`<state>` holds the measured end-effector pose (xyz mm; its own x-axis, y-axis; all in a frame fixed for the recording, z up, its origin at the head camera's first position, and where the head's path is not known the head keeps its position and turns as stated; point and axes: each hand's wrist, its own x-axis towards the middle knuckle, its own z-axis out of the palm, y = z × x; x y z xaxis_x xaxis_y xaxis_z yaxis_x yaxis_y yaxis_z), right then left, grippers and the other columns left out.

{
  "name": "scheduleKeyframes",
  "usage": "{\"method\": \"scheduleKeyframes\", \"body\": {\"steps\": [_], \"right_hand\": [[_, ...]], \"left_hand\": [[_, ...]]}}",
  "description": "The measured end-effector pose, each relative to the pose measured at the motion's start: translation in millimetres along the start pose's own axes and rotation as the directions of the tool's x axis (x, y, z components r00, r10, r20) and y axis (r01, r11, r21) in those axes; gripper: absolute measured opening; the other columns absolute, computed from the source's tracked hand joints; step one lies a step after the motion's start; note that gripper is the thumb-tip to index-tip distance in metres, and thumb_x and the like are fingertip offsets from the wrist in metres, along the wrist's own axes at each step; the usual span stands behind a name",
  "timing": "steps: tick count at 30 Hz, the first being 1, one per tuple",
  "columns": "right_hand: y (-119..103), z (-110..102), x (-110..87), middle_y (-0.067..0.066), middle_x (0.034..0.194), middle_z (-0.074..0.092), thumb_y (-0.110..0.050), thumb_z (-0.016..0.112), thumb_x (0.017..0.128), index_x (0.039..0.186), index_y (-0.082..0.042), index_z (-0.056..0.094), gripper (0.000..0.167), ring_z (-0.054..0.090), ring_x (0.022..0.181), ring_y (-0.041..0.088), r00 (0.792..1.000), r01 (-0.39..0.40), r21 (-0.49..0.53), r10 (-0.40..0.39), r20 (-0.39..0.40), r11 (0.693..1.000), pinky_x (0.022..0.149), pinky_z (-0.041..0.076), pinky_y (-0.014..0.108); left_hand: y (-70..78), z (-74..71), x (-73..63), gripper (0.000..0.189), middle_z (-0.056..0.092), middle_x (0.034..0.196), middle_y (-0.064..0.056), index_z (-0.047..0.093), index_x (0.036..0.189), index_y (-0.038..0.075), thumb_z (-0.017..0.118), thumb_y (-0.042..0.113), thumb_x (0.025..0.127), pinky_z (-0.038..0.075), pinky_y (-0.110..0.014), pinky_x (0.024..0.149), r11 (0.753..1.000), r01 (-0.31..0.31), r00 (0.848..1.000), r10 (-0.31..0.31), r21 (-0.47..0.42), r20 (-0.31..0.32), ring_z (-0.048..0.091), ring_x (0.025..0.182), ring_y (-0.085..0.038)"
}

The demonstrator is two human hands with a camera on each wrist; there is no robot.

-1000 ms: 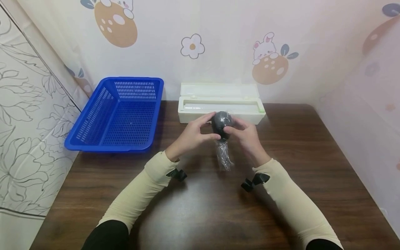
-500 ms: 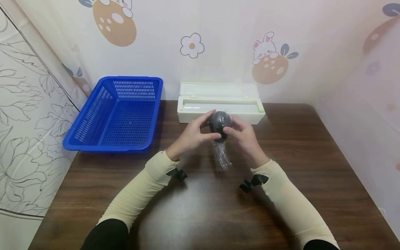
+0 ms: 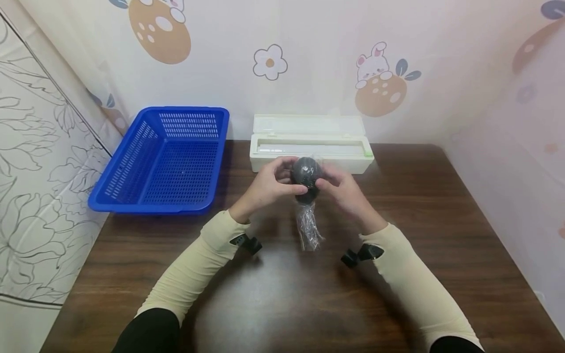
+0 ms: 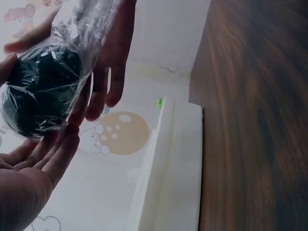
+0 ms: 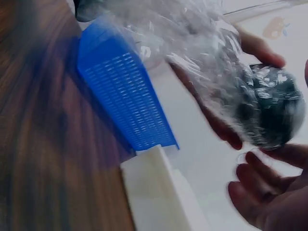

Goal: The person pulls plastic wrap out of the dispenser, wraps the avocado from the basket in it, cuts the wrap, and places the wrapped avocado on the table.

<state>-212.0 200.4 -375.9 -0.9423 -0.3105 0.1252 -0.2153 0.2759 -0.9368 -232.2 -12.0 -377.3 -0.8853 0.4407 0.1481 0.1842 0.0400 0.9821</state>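
Observation:
Between both hands is a dark, egg-shaped thing (image 3: 306, 169) wrapped in clear cling film, held above the table in front of a white box. A crumpled tail of the film (image 3: 309, 228) hangs down from it. From the left, my left hand (image 3: 267, 187) holds the wrapped thing with its thumb in front. My right hand (image 3: 346, 193) grips the other side, thumb also on the front. In the left wrist view, the dark thing (image 4: 41, 91) shows greenish under shiny, creased film. The right wrist view is blurred, with loose film (image 5: 187, 43) spread across its top.
A long white box (image 3: 309, 159) with its lid raised stands against the back wall, a pale roll (image 3: 309, 149) inside it. To the left is a blue perforated basket (image 3: 152, 208). The brown wooden table (image 3: 282, 304) runs beneath the arms.
The wrapped thing has shifted slightly left and turned, and its film tail hangs a little lower. My left fingers have moved around its side. The head view has tilted slightly.

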Motion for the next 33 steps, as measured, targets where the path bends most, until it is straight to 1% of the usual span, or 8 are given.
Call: {"method": "scheduleKeyframes", "body": {"steps": [3,5,10,12,14,18,25,33], "right_hand": [[-6,-3,-2.6,0.022,0.145,0.048,-0.035,0.056,0.099,0.145,-0.002,0.042,0.059,0.046,0.134,0.035,0.998,0.058,-0.139,-0.061,-0.017,0.989,0.112,0.037,0.052],[-12,-2,-4.4,0.019,0.148,0.045,-0.039,0.055,0.098,0.148,-0.005,0.040,0.062,0.043,0.137,0.035,0.985,0.147,-0.277,-0.167,-0.051,0.950,0.113,0.034,0.054],[-27,4,-4.4,0.019,0.151,0.041,-0.019,0.063,0.095,0.146,0.000,0.040,0.059,0.038,0.141,0.035,0.883,0.408,-0.576,-0.467,0.051,0.709,0.116,0.031,0.052],[-29,8,-2.8,0.019,0.152,0.040,-0.013,0.063,0.094,0.147,0.000,0.039,0.060,0.037,0.142,0.035,0.876,0.432,-0.599,-0.471,0.102,0.674,0.117,0.031,0.050],[-28,11,-2.4,0.019,0.154,0.038,-0.013,0.062,0.095,0.149,0.000,0.036,0.061,0.036,0.143,0.034,0.899,0.399,-0.593,-0.425,0.104,0.699,0.117,0.030,0.050],[-26,14,-5.2,0.017,0.158,0.031,-0.013,0.058,0.097,0.152,-0.002,0.028,0.064,0.031,0.146,0.032,0.947,0.298,-0.523,-0.316,0.057,0.798,0.119,0.027,0.048],[-30,19,-7.9,0.019,0.156,0.034,-0.017,0.062,0.096,0.152,-0.001,0.026,0.068,0.039,0.142,0.031,0.968,0.227,-0.385,-0.250,-0.011,0.895,0.116,0.032,0.046],[-30,19,-3.4,0.019,0.148,0.043,-0.021,0.065,0.094,0.146,-0.002,0.035,0.064,0.045,0.137,0.030,0.994,0.084,-0.235,-0.097,-0.047,0.968,0.112,0.039,0.045]], "left_hand": [[-1.7,0.3,0.1,0.069,0.056,0.131,-0.018,0.046,0.137,0.000,0.080,0.003,0.076,0.052,-0.035,0.099,1.000,0.009,0.999,-0.009,-0.007,-0.033,0.062,0.116,-0.033],[-3.0,0.8,0.8,0.072,0.055,0.132,-0.017,0.045,0.137,0.002,0.082,0.006,0.075,0.053,-0.035,0.098,1.000,0.006,0.998,-0.004,0.026,-0.061,0.063,0.116,-0.032],[-5.5,2.5,1.2,0.077,0.053,0.134,-0.015,0.044,0.137,0.003,0.086,0.012,0.072,0.055,-0.032,0.093,0.993,-0.023,0.993,0.036,0.119,-0.111,0.065,0.113,-0.032],[-5.9,3.3,0.5,0.077,0.053,0.134,-0.015,0.045,0.137,0.003,0.086,0.011,0.072,0.055,-0.031,0.092,0.991,-0.047,0.991,0.062,0.125,-0.120,0.065,0.113,-0.032],[-6.8,4.1,-0.1,0.076,0.054,0.134,-0.016,0.045,0.136,0.002,0.085,0.010,0.073,0.054,-0.030,0.093,0.990,-0.074,0.988,0.089,0.120,-0.126,0.065,0.114,-0.033],[-8.0,5.6,-1.6,0.075,0.055,0.132,-0.016,0.046,0.137,0.002,0.085,0.009,0.073,0.052,-0.028,0.097,0.990,-0.112,0.983,0.124,0.089,-0.133,0.062,0.118,-0.032],[-6.2,8.5,-1.4,0.070,0.056,0.132,-0.019,0.047,0.135,-0.001,0.082,0.001,0.074,0.050,-0.027,0.100,0.983,-0.165,0.972,0.175,0.077,-0.156,0.059,0.123,-0.031],[-7.2,9.7,0.3,0.072,0.055,0.131,-0.018,0.046,0.136,-0.004,0.082,0.003,0.074,0.049,-0.030,0.102,0.958,-0.187,0.968,0.217,0.216,-0.125,0.055,0.124,-0.028]]}}
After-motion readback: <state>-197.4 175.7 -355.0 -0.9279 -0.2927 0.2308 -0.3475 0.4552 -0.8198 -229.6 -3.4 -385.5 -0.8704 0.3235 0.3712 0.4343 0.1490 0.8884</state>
